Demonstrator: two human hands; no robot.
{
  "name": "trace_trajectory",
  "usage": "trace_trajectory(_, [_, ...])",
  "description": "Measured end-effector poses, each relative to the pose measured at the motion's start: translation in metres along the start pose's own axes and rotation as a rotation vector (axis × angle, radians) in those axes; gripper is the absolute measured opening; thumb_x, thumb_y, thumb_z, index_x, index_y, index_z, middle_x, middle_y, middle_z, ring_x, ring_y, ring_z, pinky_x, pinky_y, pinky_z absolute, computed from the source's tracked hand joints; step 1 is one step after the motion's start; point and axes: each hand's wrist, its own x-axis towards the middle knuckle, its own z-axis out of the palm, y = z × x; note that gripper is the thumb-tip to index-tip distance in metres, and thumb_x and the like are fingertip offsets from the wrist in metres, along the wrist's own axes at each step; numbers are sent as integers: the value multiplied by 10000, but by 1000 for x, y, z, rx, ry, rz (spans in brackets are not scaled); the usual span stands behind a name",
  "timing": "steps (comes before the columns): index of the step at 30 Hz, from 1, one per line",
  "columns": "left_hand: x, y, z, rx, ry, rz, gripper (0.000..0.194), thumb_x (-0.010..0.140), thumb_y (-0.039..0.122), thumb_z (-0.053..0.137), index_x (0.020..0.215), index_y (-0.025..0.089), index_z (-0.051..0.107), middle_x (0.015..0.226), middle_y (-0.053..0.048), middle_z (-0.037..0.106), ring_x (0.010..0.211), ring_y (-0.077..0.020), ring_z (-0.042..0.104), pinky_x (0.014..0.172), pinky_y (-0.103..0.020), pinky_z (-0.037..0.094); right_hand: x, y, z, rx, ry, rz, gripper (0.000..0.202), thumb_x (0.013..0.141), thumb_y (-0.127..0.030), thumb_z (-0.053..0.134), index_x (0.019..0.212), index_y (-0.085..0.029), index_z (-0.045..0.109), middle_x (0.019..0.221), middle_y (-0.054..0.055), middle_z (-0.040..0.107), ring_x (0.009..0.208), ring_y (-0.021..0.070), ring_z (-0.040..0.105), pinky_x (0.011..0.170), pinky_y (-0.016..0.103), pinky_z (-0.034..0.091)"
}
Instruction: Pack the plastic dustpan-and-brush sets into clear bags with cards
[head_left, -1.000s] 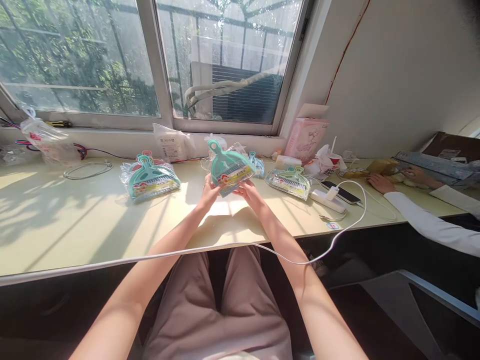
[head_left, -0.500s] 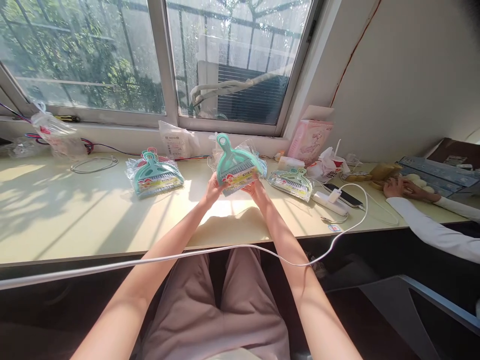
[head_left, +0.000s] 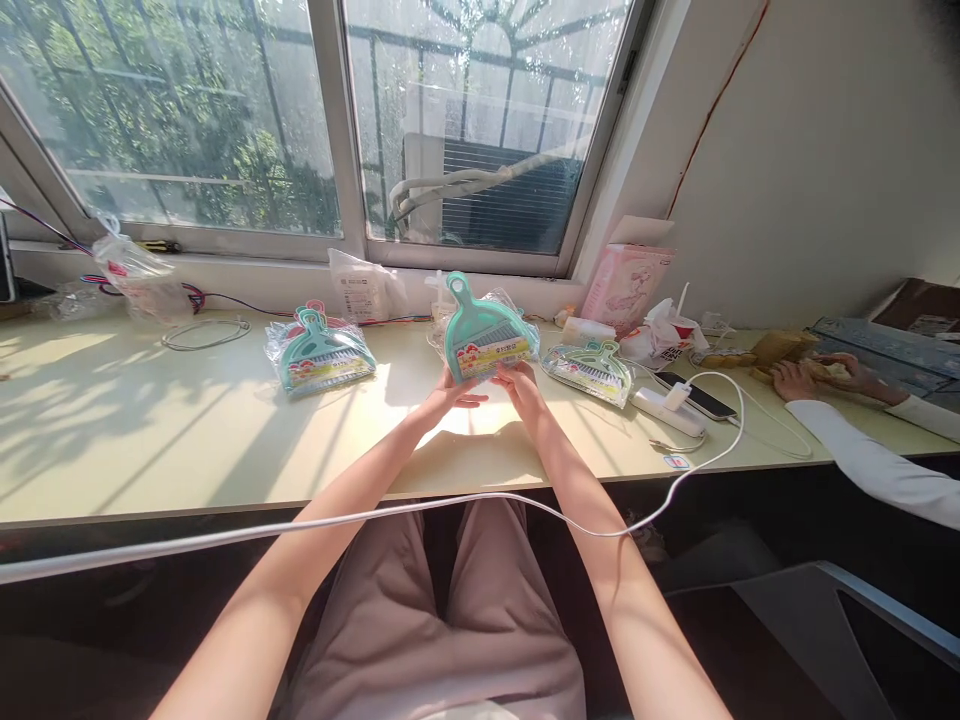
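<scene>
A green mini dustpan and brush set point(head_left: 487, 335) in clear wrapping is held upright over the table, its printed label facing me. My left hand point(head_left: 451, 390) grips its lower left edge. At the lower right edge, my right hand point(head_left: 519, 385) has its thumb against the front of the pack; its other fingers are partly hidden. To the left lies a stack of similar wrapped dustpan sets point(head_left: 322, 362), with a red handle showing behind a green one. Another wrapped set point(head_left: 589, 370) rests flat on the table to the right of my right hand.
A white power strip point(head_left: 670, 410) and a phone point(head_left: 697, 397) lie to the right. A white cable point(head_left: 480, 497) crosses in front of me above my forearms. Another person's hands point(head_left: 799, 380) handle something at far right. A pink box point(head_left: 626, 285) stands by the window.
The held dustpan set has turned more upright and square to me, with both hands still on it. The view has shifted slightly left. The other person's hands have moved on their object.
</scene>
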Motion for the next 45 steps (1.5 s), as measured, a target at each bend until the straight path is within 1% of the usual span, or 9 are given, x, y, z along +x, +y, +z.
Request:
trace_trajectory(6, [-3, 13, -5, 48, -9, -31, 912, 917, 652, 897, 1659, 293, 509, 1711, -224, 621, 1085, -388, 882, 1072, -635, 686, -1, -3, 1, -7, -22, 39, 507, 619, -469, 1005, 1049, -286, 810, 1128, 81, 891, 1297, 443, 800, 1102, 625, 692])
trace_trajectory(12, [-3, 15, 0, 36, 50, 27, 870, 990, 498, 869, 1716, 279, 443, 1608, -219, 704, 875, -267, 878, 953, -524, 744, -2, -7, 0, -29, -60, 61, 524, 657, -486, 989, 1111, -286, 820, 1139, 78, 899, 1296, 436, 811, 1108, 636, 678])
trace_trajectory(18, [-1, 12, -1, 71, 41, 58, 796, 1008, 465, 856, 1677, 279, 467, 1541, -209, 748, 836, -244, 872, 839, -422, 738, -2, -2, -3, -37, -73, 22, 634, 643, -550, 1005, 1195, -302, 817, 1203, 76, 889, 1234, 425, 828, 1071, 612, 688])
trace_trajectory(24, [-1, -1, 9, 101, 39, 4, 784, 969, 541, 863, 1599, 239, 507, 1624, -250, 685, 969, -327, 884, 788, -417, 707, 1, 1, -8, -114, -24, -37, 654, 631, -617, 1001, 1154, -294, 778, 1149, 101, 875, 1237, 440, 808, 1058, 651, 688])
trace_trajectory(29, [-11, -2, 15, 146, -102, -17, 782, 952, 605, 864, 1597, 290, 554, 1600, -224, 715, 1310, -410, 800, 1012, -521, 660, 0, -4, -17, -114, 5, -53, 647, 644, -615, 987, 1163, -306, 753, 1146, 79, 863, 1214, 394, 804, 1017, 592, 699])
trace_trajectory(32, [-7, 2, 12, 184, -33, 65, 747, 967, 662, 821, 1567, 277, 598, 1589, -199, 724, 1468, -432, 688, 1121, -579, 616, 3, -4, -22, -112, 55, -35, 651, 624, -613, 1001, 1148, -327, 742, 1151, 55, 858, 1197, 366, 800, 1000, 544, 688])
trace_trajectory(35, [4, 0, 8, 164, 76, 172, 777, 919, 650, 869, 1533, 239, 626, 1512, -186, 755, 1462, -446, 659, 1142, -615, 617, 5, -1, -23, -148, 33, 7, 616, 617, -605, 1012, 1094, -322, 742, 1135, 68, 853, 1151, 372, 801, 945, 515, 671])
trace_trajectory(40, [20, -14, 0, 158, 135, 270, 659, 898, 587, 896, 1397, 212, 684, 1318, -176, 776, 1337, -422, 704, 1052, -585, 676, 5, 6, -17, -139, 16, -22, 652, 653, -612, 961, 1202, -328, 753, 1190, 68, 844, 1138, 350, 800, 915, 481, 650])
trace_trajectory(45, [19, -15, -3, 182, 180, 235, 639, 889, 467, 946, 1417, 236, 670, 1413, -163, 707, 1331, -403, 698, 893, -466, 723, 2, 6, -12, -124, 33, -33, 707, 646, -643, 957, 1243, -322, 757, 1227, 70, 858, 1146, 349, 816, 957, 486, 652])
